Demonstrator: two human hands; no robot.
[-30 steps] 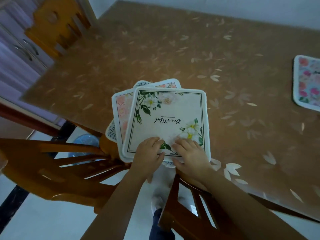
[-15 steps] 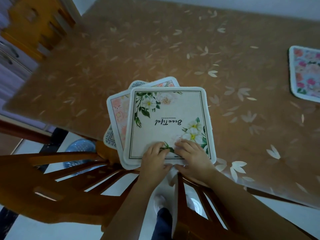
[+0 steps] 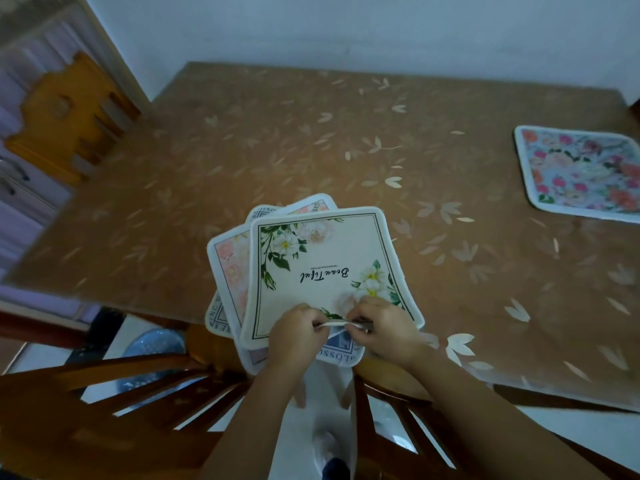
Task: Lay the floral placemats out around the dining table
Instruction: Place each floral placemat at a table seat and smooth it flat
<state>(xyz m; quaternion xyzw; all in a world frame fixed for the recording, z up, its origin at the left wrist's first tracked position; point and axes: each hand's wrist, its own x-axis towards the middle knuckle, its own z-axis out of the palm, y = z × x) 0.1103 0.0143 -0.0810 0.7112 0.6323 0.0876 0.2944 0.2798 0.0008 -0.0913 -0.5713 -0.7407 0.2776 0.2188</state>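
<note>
Where the near edge of the worktop (image 3: 311, 140) meets two chair backs, a fanned stack of placemats (image 3: 235, 271), overhanging that edge slightly. Topmost: a cream placemat (image 3: 322, 258) with white flowers, green leaves and script lettering, turned away from the wearer. Beneath it, a pink-flowered one offset to the left, and further mats with blue lettered borders peeking out at the left and near side. Left hand (image 3: 294, 336) and right hand (image 3: 384, 332) side by side at the top placemat's near edge, fingers (image 3: 356, 323) of both pinched on that edge and lifting it a little off the mats below. Far off at the right side of the worktop, lying flat: a colourful placemat (image 3: 581, 171) with pink and red blooms on pale blue. Another chair (image 3: 69, 119) at the far left corner. Leaf-patterned brown cover over the whole worktop.
</note>
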